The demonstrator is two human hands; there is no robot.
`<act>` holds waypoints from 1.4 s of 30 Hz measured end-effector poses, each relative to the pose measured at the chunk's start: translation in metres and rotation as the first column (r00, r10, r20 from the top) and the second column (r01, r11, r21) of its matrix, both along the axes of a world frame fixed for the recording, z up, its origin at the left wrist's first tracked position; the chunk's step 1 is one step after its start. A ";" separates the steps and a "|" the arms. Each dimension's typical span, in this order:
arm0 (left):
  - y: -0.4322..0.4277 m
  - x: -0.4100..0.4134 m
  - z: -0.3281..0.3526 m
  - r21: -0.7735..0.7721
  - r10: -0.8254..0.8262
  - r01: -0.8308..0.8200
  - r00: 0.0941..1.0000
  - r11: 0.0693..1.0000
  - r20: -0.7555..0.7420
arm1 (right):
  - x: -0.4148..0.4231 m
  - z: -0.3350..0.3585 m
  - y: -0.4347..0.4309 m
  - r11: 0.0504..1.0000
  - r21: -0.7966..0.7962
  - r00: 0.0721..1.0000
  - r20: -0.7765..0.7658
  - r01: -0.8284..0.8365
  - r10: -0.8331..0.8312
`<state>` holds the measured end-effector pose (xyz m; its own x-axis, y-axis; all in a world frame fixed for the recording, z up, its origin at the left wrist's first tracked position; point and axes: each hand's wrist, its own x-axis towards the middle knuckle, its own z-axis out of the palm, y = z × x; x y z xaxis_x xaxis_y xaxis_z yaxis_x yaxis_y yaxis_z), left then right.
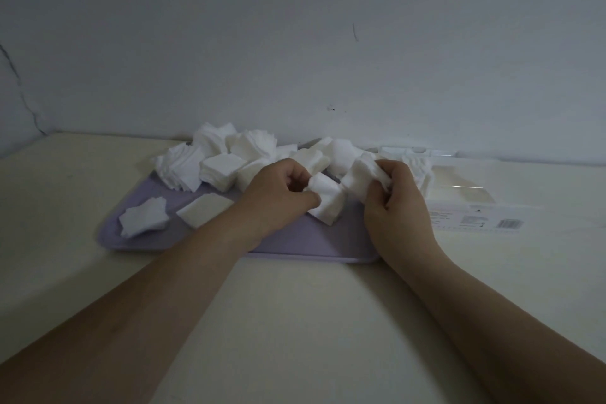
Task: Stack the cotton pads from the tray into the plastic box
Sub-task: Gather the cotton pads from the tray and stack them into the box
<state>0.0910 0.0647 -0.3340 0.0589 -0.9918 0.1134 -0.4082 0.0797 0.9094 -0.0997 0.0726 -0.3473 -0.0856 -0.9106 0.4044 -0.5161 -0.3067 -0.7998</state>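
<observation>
A lilac tray (295, 241) lies on the table with several heaps of white square cotton pads (216, 157) along its far side. My left hand (278, 190) pinches a small stack of pads (328, 202) over the tray's middle. My right hand (396, 203) grips another bunch of pads (360, 179) just right of it. The clear plastic box (459, 184) stands right of the tray, with a few pads (421, 167) at its left end.
Two small loose piles of pads (144, 216) lie at the tray's near left. The cream table (311, 321) meets a white wall just behind the tray and box. A labelled clear lid or flap (478, 220) lies in front of the box.
</observation>
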 end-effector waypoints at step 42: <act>0.007 -0.006 0.001 -0.068 -0.044 0.033 0.986 0.997 -0.163 | 0.001 0.002 0.001 0.976 0.075 0.884 0.443 -0.202 0.149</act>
<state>0.0851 0.0716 -0.3328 0.0438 -0.9846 0.1692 -0.2489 0.1533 0.9563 -0.0984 0.0733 -0.3454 -0.0619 -0.9650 0.2550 -0.0568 -0.2516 -0.9661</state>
